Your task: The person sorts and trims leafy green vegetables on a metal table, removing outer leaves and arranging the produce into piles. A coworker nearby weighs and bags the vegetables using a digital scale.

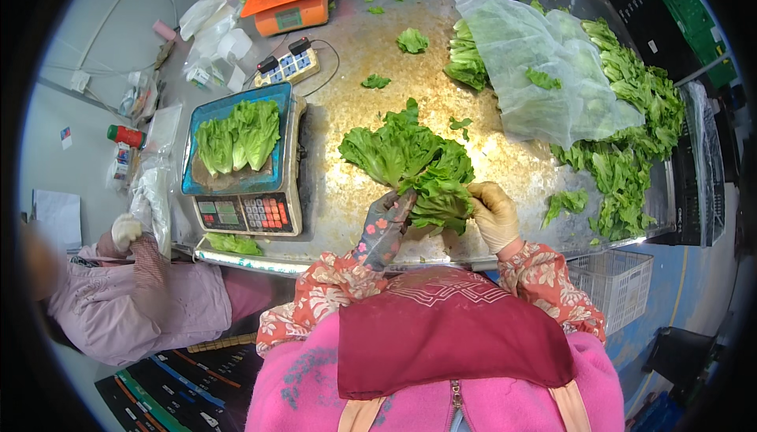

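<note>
My left hand (387, 222), in a dark glove with a flower print, is closed on the base of a leafy lettuce head (440, 198) near the table's front edge. My right hand (494, 210), in a pale glove, pinches the leaves at that head's right side. Another lettuce head (384, 151) lies just beyond, its leaves spread on the metal table (343, 207). Small loose leaves (460, 124) are scattered past it. On the left, lettuce heads (238, 136) lie side by side on the blue tray of a digital scale (245, 213).
A co-worker (142, 296) in a white glove stands at the left, beside plastic bags (151, 201). A power strip (288, 68) and an orange scale (293, 9) are behind. Translucent sheeting (532, 71) covers piled lettuce (644, 95) at right. A white crate (615, 284) stands below.
</note>
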`<state>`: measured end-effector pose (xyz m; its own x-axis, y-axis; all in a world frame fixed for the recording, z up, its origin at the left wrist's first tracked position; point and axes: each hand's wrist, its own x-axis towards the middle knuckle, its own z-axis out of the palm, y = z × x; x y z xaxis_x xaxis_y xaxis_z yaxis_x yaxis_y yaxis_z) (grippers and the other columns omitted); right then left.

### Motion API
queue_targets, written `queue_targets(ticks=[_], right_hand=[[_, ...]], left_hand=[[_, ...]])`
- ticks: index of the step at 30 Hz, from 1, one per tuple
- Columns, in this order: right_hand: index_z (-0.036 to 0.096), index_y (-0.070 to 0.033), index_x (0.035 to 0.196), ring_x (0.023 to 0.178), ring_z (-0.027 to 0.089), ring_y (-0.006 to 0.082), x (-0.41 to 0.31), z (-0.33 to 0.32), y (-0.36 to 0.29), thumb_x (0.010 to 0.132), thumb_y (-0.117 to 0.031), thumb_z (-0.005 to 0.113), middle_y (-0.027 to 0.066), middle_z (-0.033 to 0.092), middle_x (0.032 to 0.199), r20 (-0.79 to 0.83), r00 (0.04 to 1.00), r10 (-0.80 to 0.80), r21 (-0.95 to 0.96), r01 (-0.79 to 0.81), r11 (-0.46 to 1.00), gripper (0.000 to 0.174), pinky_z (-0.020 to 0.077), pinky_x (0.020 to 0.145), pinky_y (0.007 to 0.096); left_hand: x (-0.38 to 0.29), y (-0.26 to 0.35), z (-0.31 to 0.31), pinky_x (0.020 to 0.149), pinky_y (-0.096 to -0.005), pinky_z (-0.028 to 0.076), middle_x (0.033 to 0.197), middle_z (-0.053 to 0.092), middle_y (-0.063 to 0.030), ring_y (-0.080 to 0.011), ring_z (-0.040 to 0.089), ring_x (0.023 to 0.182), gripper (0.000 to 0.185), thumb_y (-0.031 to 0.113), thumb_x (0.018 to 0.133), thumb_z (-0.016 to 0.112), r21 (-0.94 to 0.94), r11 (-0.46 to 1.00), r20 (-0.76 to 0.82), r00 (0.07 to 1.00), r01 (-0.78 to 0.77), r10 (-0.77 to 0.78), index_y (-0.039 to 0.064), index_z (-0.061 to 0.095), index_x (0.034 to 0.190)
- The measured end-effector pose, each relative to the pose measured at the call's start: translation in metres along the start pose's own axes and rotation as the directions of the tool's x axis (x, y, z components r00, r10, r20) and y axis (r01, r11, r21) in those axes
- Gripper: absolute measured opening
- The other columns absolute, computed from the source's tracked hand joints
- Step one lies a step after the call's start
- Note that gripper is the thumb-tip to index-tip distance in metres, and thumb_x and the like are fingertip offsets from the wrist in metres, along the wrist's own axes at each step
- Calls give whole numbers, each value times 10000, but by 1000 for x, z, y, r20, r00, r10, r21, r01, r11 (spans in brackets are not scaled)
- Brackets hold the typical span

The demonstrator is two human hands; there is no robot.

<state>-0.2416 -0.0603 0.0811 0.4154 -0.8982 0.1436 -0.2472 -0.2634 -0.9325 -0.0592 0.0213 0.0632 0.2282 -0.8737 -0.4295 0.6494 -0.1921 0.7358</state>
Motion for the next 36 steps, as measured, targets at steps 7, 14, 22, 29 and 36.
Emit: queue_targets(ticks=[7, 14, 22, 29, 36], right_hand=[[610, -4, 920, 759, 559, 128, -2, 0, 8, 794, 11, 571, 59, 591, 863, 19, 957, 289, 240, -285, 928, 133, 467, 658, 253], [625, -20, 914, 774, 589, 181, -1, -3, -3, 761, 56, 558, 93, 612, 879, 63, 989, -131, -160, 139, 977, 183, 473, 679, 277], [621, -14, 884, 810, 589, 182, 1, -5, 2, 767, 36, 575, 91, 612, 875, -20, 996, 88, 55, -87, 995, 135, 467, 707, 270], [610, -16, 895, 696, 567, 133, -5, -13, 6, 790, 7, 578, 61, 609, 843, -11, 984, 176, 117, -174, 978, 113, 469, 635, 239], [536, 4, 996, 545, 545, 84, -8, -23, 10, 846, -50, 548, 45, 589, 796, 30, 905, 425, 393, -401, 827, 160, 429, 450, 176]], left_hand=[[1, -5, 4, 588, -194, 438, 854, 592, 5, -57, 541, 696, 256, 169, 841, 597, -148, 988, 7, 999, 50, -49, 7, 552, 1034], [-7, 0, 7, 719, -232, 460, 909, 594, -39, -110, 563, 810, 296, 150, 856, 563, 88, 995, 150, 988, -38, 24, -33, 527, 1086], [-16, 13, 19, 456, -203, 299, 657, 453, 54, -39, 386, 513, 186, 224, 799, 635, 171, 983, -25, 998, 69, -66, 68, 538, 828], [-13, 10, 19, 656, -226, 430, 865, 607, -32, -83, 536, 742, 214, 82, 813, 595, 230, 972, 84, 996, -53, 35, -34, 583, 992], [-8, 2, 23, 683, -226, 433, 882, 595, -22, -82, 534, 768, 235, 89, 796, 625, 262, 965, -1, 1000, -3, 3, -26, 568, 992]])
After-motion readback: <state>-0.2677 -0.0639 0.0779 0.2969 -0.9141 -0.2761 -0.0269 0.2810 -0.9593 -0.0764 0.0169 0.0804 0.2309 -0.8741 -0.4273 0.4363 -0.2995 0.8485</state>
